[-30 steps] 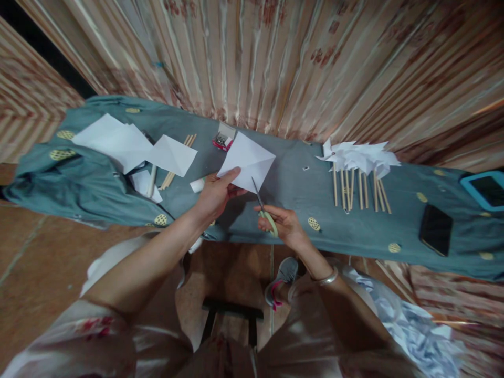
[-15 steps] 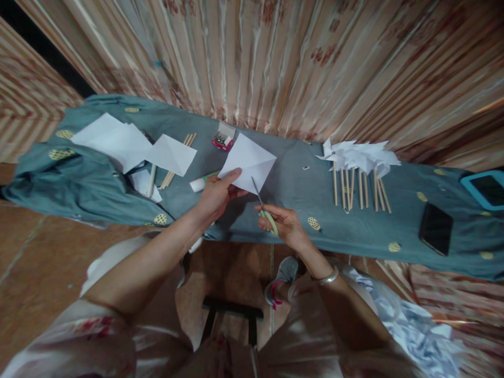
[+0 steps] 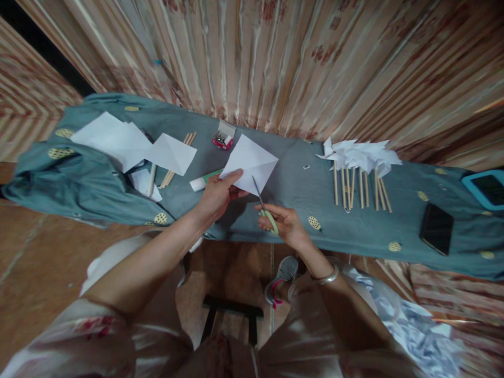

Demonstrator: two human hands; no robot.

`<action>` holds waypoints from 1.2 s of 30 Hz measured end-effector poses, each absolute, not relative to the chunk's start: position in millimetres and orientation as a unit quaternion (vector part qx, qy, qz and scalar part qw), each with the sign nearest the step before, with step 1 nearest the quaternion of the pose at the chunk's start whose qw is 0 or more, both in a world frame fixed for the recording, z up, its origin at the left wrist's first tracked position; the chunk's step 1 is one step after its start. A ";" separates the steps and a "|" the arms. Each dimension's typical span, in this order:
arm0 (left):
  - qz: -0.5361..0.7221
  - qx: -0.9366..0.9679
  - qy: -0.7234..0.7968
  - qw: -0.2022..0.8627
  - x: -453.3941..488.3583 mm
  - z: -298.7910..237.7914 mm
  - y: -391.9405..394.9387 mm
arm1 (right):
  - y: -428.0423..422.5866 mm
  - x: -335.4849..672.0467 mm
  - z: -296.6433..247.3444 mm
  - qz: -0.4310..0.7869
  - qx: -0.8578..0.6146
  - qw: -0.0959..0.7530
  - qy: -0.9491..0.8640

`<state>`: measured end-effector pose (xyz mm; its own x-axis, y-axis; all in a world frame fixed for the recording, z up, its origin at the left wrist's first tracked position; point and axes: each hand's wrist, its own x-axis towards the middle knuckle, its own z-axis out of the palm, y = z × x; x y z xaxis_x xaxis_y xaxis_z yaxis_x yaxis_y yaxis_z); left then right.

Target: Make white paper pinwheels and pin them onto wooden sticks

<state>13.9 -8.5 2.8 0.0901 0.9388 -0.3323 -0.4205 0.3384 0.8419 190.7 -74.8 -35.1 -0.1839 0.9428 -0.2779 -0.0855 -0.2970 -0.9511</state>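
My left hand (image 3: 221, 195) pinches a white square of paper (image 3: 252, 160) by its lower left side, thumb on top. The sheet shows faint crease lines and is held above the cloth-covered table. In my right hand (image 3: 285, 223) is a pair of scissors (image 3: 269, 219) with pale green handles. Its blades lie over the paper's lower right edge, pointing up toward the middle. Whether the blades are fully closed I cannot tell. A white and green tube (image 3: 199, 183) lies just left of the paper, partly behind my left hand.
A small red box (image 3: 222, 140) of metal pins stands behind the paper. Leftward lie more paper sheets (image 3: 112, 139) and wooden sticks (image 3: 168, 178). On the right are several paper pinwheels (image 3: 360, 156) on sticks, a black phone (image 3: 436, 229) and a blue-framed device (image 3: 488, 189).
The paper has shifted very slightly to the right and down. Both hands keep nearly the same place and the same hold.
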 end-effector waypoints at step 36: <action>0.492 0.288 0.445 0.690 14.5 -0.7 -10.1 | -73.8 190.2 -36.2 0.641 -0.491 0.414 -0.419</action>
<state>14.5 -10.1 -0.7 0.1195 0.9360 -0.3310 -0.4232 0.3496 0.8359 190.2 -73.8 -36.2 -0.1740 0.9432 -0.2829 -0.1188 -0.3053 -0.9448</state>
